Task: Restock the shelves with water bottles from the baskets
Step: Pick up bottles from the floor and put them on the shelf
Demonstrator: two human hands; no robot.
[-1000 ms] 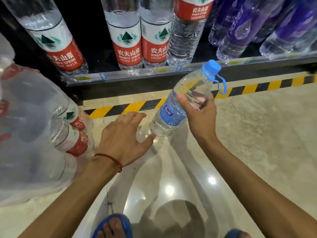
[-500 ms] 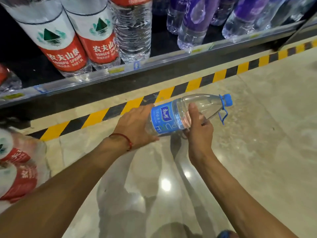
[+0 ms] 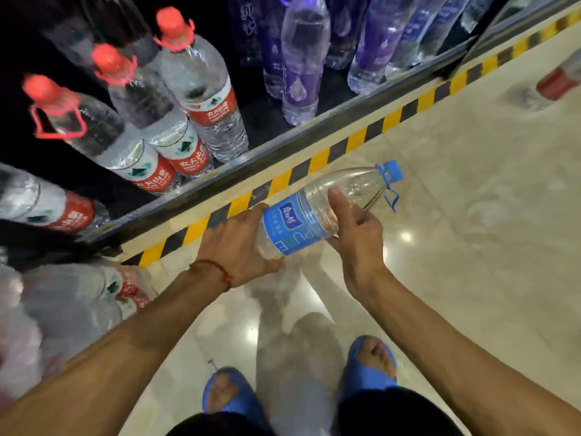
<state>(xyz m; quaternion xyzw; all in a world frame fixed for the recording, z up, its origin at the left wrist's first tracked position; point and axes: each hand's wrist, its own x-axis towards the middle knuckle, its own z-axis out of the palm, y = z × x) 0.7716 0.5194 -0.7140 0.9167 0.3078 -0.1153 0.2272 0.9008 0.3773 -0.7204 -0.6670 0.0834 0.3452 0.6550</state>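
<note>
Since a second ago my left hand (image 3: 239, 247) is no longer hovering spread over the floor: it is now cupping the base end of the clear plastic water bottle with the blue label and blue cap (image 3: 317, 215), thumb wrapping underneath. Over the last half second the bottle is keeping much the same pose, while my view is pulling back so that my feet are showing.

My right hand (image 3: 355, 228) is clamping the bottle's shoulder, thumb lying across the top and fingers curling below. The bottle is lying nearly level in the air between my hands, cap pointing right and slightly up, over the polished pale stone floor (image 3: 471, 215) just on my side of the yellow-and-black striped floor tape (image 3: 317, 162).

Beyond the tape, the dark bottom shelf (image 3: 195, 196) is carrying red-capped clear bottles with red-and-white labels (image 3: 195, 99) on the left and purple-labelled clear bottles (image 3: 298, 67) on the right. A shrink-wrapped pack of red-labelled bottles (image 3: 78, 303) is sitting on the floor by my left forearm. A red string bracelet (image 3: 220, 269) is circling my left wrist, and I am wearing blue open-toed sandals (image 3: 367, 372).
</note>
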